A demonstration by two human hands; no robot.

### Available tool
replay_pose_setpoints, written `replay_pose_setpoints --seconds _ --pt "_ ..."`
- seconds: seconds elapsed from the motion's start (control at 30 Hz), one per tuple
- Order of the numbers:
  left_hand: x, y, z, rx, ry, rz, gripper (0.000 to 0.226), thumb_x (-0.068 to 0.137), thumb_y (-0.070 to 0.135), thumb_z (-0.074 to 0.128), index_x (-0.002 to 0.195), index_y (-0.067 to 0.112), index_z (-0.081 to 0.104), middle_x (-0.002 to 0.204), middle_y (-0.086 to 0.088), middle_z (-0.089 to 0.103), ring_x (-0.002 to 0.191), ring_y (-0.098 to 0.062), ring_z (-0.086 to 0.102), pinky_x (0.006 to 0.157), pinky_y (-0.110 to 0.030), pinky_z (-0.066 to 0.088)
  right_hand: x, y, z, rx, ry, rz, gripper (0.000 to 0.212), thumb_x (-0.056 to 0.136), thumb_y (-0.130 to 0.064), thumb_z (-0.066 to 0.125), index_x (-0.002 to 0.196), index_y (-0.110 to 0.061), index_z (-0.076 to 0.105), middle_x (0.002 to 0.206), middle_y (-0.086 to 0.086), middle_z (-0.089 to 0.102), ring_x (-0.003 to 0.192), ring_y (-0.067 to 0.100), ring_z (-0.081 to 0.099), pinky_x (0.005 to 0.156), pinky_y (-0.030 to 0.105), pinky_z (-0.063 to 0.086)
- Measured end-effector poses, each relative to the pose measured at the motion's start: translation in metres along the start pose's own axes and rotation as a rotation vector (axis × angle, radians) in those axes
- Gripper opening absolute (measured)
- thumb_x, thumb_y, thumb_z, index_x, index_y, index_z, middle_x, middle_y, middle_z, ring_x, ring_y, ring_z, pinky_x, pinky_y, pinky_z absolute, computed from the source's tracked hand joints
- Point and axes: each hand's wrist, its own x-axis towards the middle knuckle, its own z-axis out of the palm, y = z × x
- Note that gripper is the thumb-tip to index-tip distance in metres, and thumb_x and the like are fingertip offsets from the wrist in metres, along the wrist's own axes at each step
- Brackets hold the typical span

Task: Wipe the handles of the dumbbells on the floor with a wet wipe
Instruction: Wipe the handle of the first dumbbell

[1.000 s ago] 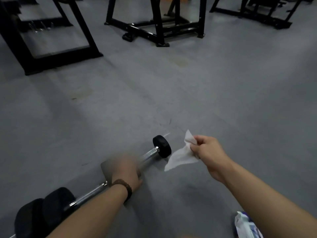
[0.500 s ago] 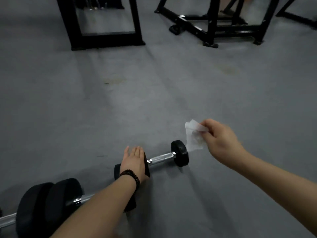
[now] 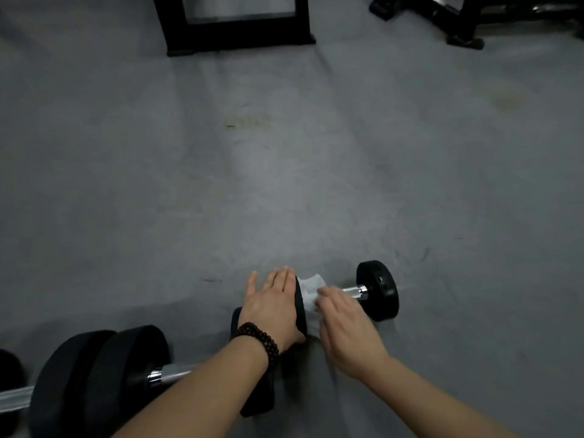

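The right hand [image 3: 343, 320] has come down onto the small dumbbell [image 3: 376, 290] since a moment ago, when it hovered above the far weight with the wet wipe [image 3: 308, 287] dangling from its fingertips. Now the wipe is draped over the chrome handle [image 3: 350, 292] close to the near weight, and the right hand's fingers curl over it, pressing it to the bar; the hand is blurred, so how tightly it grips I cannot tell. The left hand [image 3: 273, 306] stays where it was, laid flat with straight fingers held together on top of the near black weight [image 3: 300, 311], steadying it, a dark bead bracelet [image 3: 257, 339] round the wrist. The dumbbell lies on the grey floor [image 3: 284, 172] in the lower middle of the scene, its far weight pointing up and to the right. A bigger dumbbell [image 3: 104, 374] with thick black plates lies beside it at the lower left, its chrome bar passing under the left forearm. The view has dropped and moved closer: the black frame [image 3: 240, 36] at the top and the machine base [image 3: 467, 30] at the upper right now sit partly cut off by the edge.
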Motion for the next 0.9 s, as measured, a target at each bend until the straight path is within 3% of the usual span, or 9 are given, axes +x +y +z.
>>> replay_pose_setpoints --seconds 0.1,0.17,0.23,0.33,0.43,0.57,0.67,0.77,0.9 --pt "0.002 -0.001 0.001 -0.007 -0.008 -0.002 0.122 0.073 0.064 0.071 0.157 0.017 -0.002 0.165 0.004 0.001 0.152 -0.015 -0.005 0.12 -0.054 -0.005 0.027 0.004 0.015 -0.216 -0.061 -0.001 0.075 0.073 -0.027 0.053 0.143 -0.002 0.042 0.151 0.017 0.04 0.141 0.033 0.037 0.117 0.045 0.025" --pt "0.003 -0.002 0.002 -0.01 -0.005 -0.001 0.121 0.073 0.063 0.071 0.157 0.017 -0.002 0.165 0.004 0.001 0.151 -0.015 -0.006 0.12 -0.055 -0.004 0.035 0.003 0.028 -0.287 -0.168 -0.005 0.086 0.075 -0.041 0.056 0.148 -0.001 0.036 0.154 0.017 0.037 0.144 0.033 0.032 0.122 0.045 0.013" --pt "0.003 -0.003 0.001 -0.013 -0.009 -0.004 0.122 0.072 0.064 0.072 0.157 0.017 -0.003 0.165 0.004 0.001 0.151 -0.016 -0.007 0.12 -0.056 -0.004 0.033 0.006 0.035 -0.36 -0.192 0.011 0.078 0.079 -0.044 0.046 0.144 0.0 0.043 0.147 0.017 0.046 0.14 0.034 0.039 0.119 0.046 0.012" --pt "0.003 -0.002 -0.002 -0.008 -0.006 -0.011 0.125 0.07 0.066 0.073 0.157 0.016 -0.003 0.166 0.003 0.001 0.151 -0.017 -0.008 0.12 -0.057 -0.003 0.018 0.02 0.033 -0.41 -0.134 0.09 0.066 0.083 -0.029 0.037 0.141 0.0 0.046 0.143 0.019 0.05 0.137 0.035 0.042 0.118 0.049 0.011" --pt "0.002 -0.001 -0.002 -0.008 -0.014 -0.015 0.126 0.071 0.065 0.073 0.157 0.015 -0.003 0.166 0.002 0.001 0.151 -0.018 -0.008 0.119 -0.057 -0.002 0.01 0.026 0.035 -0.414 -0.043 0.18 0.07 0.081 -0.028 0.044 0.145 0.001 0.04 0.15 0.022 0.04 0.143 0.037 0.032 0.117 0.05 0.014" --pt "0.001 -0.001 -0.003 -0.009 -0.022 -0.01 0.124 0.073 0.064 0.073 0.157 0.015 -0.003 0.166 0.001 0.0 0.151 -0.018 -0.008 0.12 -0.057 0.0 0.006 0.006 0.048 -0.34 -0.077 0.017 0.084 0.078 -0.034 0.054 0.153 -0.004 0.027 0.16 0.016 0.023 0.15 0.031 0.015 0.117 0.048 0.013" --pt "0.002 0.0 -0.005 -0.011 -0.022 -0.009 0.124 0.072 0.064 0.074 0.157 0.015 -0.003 0.166 0.002 0.001 0.152 -0.018 -0.007 0.12 -0.057 0.002 -0.001 0.018 0.037 -0.41 -0.052 0.095 0.078 0.079 -0.025 0.054 0.15 -0.002 0.032 0.157 0.016 0.032 0.149 0.03 0.019 0.118 0.049 0.015" --pt "0.002 0.001 -0.005 -0.015 -0.029 -0.011 0.125 0.071 0.064 0.074 0.157 0.016 -0.003 0.166 0.003 0.001 0.152 -0.019 -0.007 0.12 -0.056 0.002 -0.007 0.023 0.033 -0.392 -0.037 0.197 0.082 0.076 -0.025 0.052 0.151 -0.002 0.03 0.158 0.016 0.03 0.15 0.03 0.017 0.118 0.05 0.014" --pt "0.001 0.002 -0.006 -0.023 -0.026 -0.008 0.124 0.072 0.064 0.074 0.157 0.016 -0.002 0.166 0.003 0.002 0.152 -0.018 -0.007 0.121 -0.055 0.002 -0.008 0.001 0.041 -0.327 -0.053 -0.013 0.088 0.071 -0.031 0.054 0.152 -0.006 0.031 0.16 0.012 0.025 0.15 0.024 0.013 0.117 0.045 0.011"
